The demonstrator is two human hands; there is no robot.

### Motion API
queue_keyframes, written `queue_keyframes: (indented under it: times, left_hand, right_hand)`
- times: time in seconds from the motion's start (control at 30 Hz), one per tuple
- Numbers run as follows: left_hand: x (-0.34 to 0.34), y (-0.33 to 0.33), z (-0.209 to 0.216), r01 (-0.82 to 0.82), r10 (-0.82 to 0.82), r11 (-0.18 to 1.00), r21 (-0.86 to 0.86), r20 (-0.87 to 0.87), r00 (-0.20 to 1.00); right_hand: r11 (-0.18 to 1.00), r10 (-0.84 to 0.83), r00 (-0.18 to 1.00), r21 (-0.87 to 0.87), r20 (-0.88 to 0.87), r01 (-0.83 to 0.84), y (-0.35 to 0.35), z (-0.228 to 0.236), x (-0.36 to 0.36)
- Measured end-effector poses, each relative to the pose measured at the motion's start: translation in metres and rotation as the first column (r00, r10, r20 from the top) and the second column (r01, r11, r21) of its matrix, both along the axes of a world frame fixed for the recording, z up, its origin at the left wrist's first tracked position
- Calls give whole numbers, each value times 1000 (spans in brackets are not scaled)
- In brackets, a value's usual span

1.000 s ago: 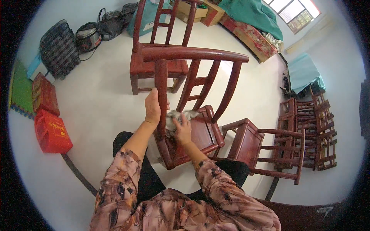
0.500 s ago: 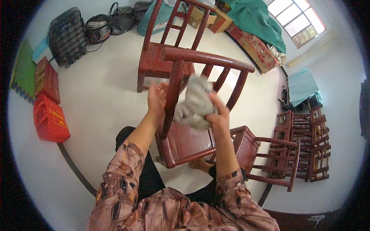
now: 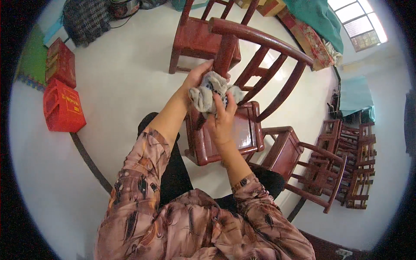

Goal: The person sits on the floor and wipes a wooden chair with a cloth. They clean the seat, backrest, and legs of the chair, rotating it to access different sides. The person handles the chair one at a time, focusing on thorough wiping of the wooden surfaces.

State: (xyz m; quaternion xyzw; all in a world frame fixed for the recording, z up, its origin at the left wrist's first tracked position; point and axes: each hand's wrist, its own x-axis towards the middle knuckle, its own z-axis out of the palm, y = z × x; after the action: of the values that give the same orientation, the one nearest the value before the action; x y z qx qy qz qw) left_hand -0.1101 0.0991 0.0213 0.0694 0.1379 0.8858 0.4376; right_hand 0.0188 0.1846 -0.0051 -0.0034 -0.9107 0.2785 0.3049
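In front of me stands a dark red wooden chair (image 3: 260,34), its slatted back nearest my hands and its seat below. My left hand (image 3: 198,78) is closed round the left upright of the backrest, with fingertips showing on the far side. A crumpled grey-white cloth (image 3: 203,97) is pressed against that same upright, just below the left hand. My right hand (image 3: 222,119) grips the cloth, two fingers stretched over it and the others partly hidden in its folds.
Another red chair (image 3: 201,42) stands just beyond, and one more (image 3: 281,151) to the right. Several folded or stacked wooden chairs (image 3: 346,160) lean by the right wall. On the left are a red plastic container (image 3: 65,106), a red box (image 3: 60,63) and a checked bag (image 3: 86,21).
My right hand has brought the cloth left onto the chair's upright. My left hand has moved up and right to close round that upright. The whole view has shifted.
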Motion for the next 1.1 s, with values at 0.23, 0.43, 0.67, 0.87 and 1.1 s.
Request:
queue_keyframes:
  times: [0.23, 0.43, 0.67, 0.87, 1.1]
  left_hand:
    - [5, 15, -16, -451, 157, 821, -351, -620, 768]
    - [17, 26, -18, -644, 289, 676, -358, -675, 679]
    - [18, 24, -18, -644, 305, 669, -372, -652, 694]
    - [18, 26, -20, -659, 305, 657, -367, -670, 677]
    - [17, 27, -18, -675, 328, 650, -349, -673, 663]
  right_hand:
    - [998, 57, 989, 14, 140, -60, 2, -77, 46]
    - [925, -172, 861, 379, 479, -26, -13, -111, 76]
    - [908, -117, 690, 358, 714, -217, -25, -87, 119]
    - [941, -50, 683, 263, 729, -211, -10, -67, 170]
    - [925, -128, 763, 354, 634, -138, 82, -101, 202]
